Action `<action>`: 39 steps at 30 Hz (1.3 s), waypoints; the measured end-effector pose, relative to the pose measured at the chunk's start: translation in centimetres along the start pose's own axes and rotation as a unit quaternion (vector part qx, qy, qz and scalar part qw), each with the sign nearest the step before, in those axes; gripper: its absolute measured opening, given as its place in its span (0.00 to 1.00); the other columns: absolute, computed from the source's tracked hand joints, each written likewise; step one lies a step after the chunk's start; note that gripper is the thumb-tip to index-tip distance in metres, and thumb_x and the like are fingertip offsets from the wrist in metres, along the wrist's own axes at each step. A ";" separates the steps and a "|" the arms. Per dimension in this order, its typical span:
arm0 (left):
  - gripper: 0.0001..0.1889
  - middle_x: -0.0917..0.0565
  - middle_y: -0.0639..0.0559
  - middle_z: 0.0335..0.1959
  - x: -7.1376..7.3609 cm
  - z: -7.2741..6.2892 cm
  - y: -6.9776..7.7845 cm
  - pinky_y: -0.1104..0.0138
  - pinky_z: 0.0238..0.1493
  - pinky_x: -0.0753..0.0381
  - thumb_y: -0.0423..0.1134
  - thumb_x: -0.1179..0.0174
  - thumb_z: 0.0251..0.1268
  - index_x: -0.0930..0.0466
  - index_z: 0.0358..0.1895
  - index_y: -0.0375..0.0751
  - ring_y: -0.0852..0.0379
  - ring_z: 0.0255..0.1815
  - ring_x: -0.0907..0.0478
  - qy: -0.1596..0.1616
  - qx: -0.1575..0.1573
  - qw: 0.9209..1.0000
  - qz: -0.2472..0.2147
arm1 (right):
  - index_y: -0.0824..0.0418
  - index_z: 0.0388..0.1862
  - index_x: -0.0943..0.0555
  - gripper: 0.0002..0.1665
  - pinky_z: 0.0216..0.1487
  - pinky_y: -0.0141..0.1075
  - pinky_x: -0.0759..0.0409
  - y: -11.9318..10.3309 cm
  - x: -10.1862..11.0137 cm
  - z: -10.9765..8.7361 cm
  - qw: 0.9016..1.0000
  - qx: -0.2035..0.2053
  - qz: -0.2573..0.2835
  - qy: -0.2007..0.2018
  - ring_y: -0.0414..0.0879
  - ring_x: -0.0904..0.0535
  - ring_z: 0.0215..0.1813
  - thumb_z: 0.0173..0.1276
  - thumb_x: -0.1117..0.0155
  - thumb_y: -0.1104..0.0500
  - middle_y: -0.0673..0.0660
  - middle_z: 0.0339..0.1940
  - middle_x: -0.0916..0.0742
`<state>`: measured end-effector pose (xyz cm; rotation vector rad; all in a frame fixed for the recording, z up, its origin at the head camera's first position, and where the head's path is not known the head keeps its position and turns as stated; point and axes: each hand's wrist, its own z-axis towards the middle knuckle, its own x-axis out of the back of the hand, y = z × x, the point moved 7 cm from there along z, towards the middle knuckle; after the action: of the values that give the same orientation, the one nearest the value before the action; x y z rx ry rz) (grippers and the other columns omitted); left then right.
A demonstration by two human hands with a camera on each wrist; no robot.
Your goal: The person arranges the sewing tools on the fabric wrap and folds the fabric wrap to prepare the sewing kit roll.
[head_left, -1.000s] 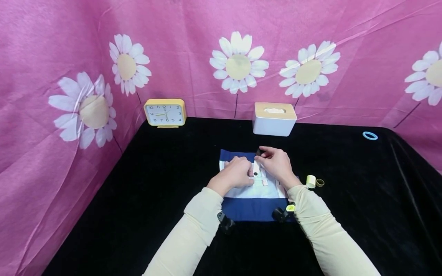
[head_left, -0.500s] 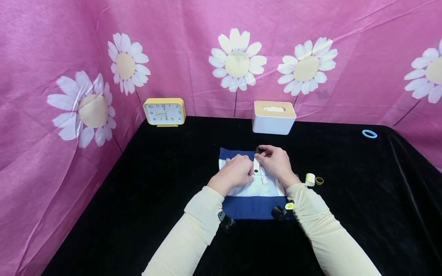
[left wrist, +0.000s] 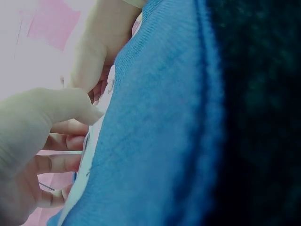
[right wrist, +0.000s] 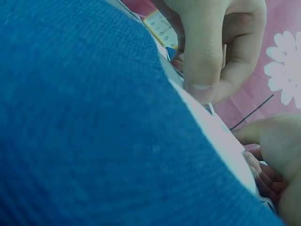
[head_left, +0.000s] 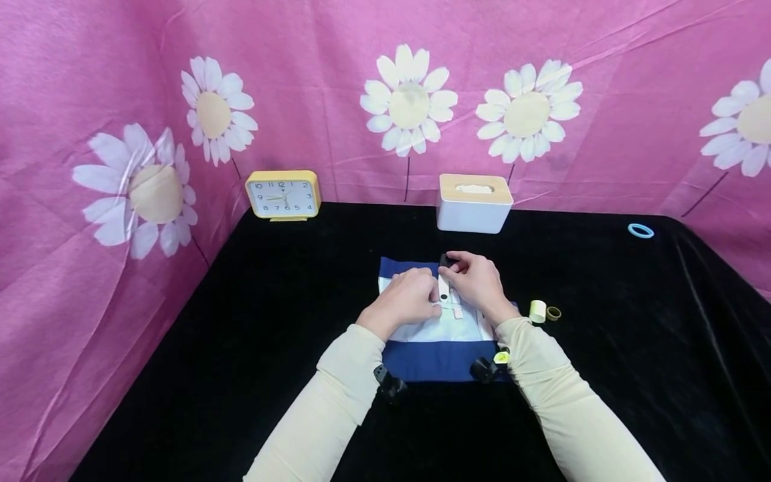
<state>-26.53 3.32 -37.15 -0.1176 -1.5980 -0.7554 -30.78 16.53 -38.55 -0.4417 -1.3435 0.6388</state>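
On the black tabletop lies a blue-and-white cloth (head_left: 440, 361), a white panel between blue bands. My left hand (head_left: 409, 296) rests over its white part, thumb and forefinger pinching a white edge of it. In the left wrist view, the thumb (left wrist: 89, 110) bears on that edge while other fingers sit beyond it. My right hand (head_left: 480, 282) grips a slim white object (head_left: 444, 286) with a black upper end and a dark dot low down, standing over the white panel. Its exact kind cannot be told. Beside it a small pale tag (head_left: 458, 312) shows on the cloth.
Right of the cloth are a pale yellow roll (head_left: 538, 311) and a brown ring (head_left: 553, 313). A blue ring (head_left: 641, 231) lies far right. At the back stand a yellow clock (head_left: 284, 195) and a tissue box (head_left: 474, 212), before a pink flowered curtain (head_left: 337, 87).
The head view has shifted slightly. Both hands keep nearly the same places over the cloth, and the right still holds the slim white object.
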 end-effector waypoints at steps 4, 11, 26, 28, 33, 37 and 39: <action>0.05 0.23 0.57 0.33 0.1 0.0 -0.1 0.63 0.47 0.27 0.42 0.31 0.62 0.16 0.32 0.46 0.60 0.37 0.26 0.002 0.007 1.000 -0.014 | 0.65 0.62 0.19 0.26 0.50 0.47 0.23 -0.3 -0.1 0.1 1.000 0.006 -0.001 -0.007 0.53 0.15 0.43 0.69 0.32 0.53 0.60 0.39 0.10; 0.05 0.23 0.58 0.32 0.4 -0.1 -0.4 0.66 0.45 0.27 0.41 0.31 0.61 0.16 0.30 0.47 0.60 0.36 0.26 0.013 0.008 0.999 -0.042 | 0.67 0.59 0.18 0.25 0.48 0.47 0.21 -0.7 0.0 0.0 1.000 0.015 -0.008 -0.001 0.55 0.14 0.42 0.69 0.31 0.53 0.61 0.37 0.09; 0.06 0.22 0.58 0.31 0.3 -0.1 -0.5 0.67 0.45 0.27 0.40 0.31 0.61 0.16 0.28 0.47 0.61 0.36 0.26 0.012 0.010 0.998 -0.054 | 0.59 0.64 0.19 0.28 0.41 0.37 0.29 -0.6 -0.4 -0.1 0.999 0.002 0.002 -0.041 0.48 0.20 0.36 0.67 0.31 0.51 0.54 0.30 0.12; 0.06 0.21 0.58 0.31 0.3 -0.1 -0.5 0.66 0.46 0.27 0.40 0.31 0.62 0.16 0.28 0.48 0.61 0.36 0.26 0.008 0.010 0.998 -0.056 | 0.58 0.63 0.18 0.27 0.39 0.37 0.30 -0.6 -0.4 -0.1 0.999 0.002 0.006 -0.048 0.47 0.22 0.35 0.67 0.31 0.52 0.53 0.29 0.13; 0.05 0.21 0.58 0.32 0.2 -0.1 -0.5 0.66 0.48 0.27 0.41 0.31 0.63 0.15 0.30 0.48 0.61 0.37 0.25 -0.006 0.015 0.998 -0.061 | 0.58 0.63 0.18 0.26 0.40 0.36 0.30 -0.4 -0.5 -0.1 0.998 0.002 0.013 -0.061 0.46 0.22 0.35 0.67 0.31 0.53 0.53 0.30 0.13; 0.04 0.20 0.58 0.33 0.1 -0.1 -0.6 0.65 0.49 0.26 0.41 0.31 0.63 0.14 0.31 0.48 0.62 0.37 0.25 -0.008 0.018 0.998 -0.060 | 0.58 0.66 0.20 0.28 0.39 0.36 0.30 -0.4 -0.6 -0.1 0.997 0.003 0.009 -0.071 0.46 0.23 0.35 0.67 0.32 0.54 0.53 0.31 0.14; 0.04 0.19 0.58 0.33 0.1 -0.2 -0.6 0.64 0.50 0.25 0.40 0.31 0.62 0.14 0.31 0.47 0.62 0.37 0.25 -0.008 0.019 0.998 -0.060 | 0.59 0.66 0.21 0.29 0.39 0.36 0.30 -0.5 -0.6 -0.1 0.997 0.007 0.005 -0.078 0.46 0.23 0.35 0.67 0.32 0.55 0.54 0.32 0.14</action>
<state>-26.72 2.72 -37.28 -0.0003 -1.6452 -0.8169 -30.61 15.78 -38.69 -0.3930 -1.4836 0.7020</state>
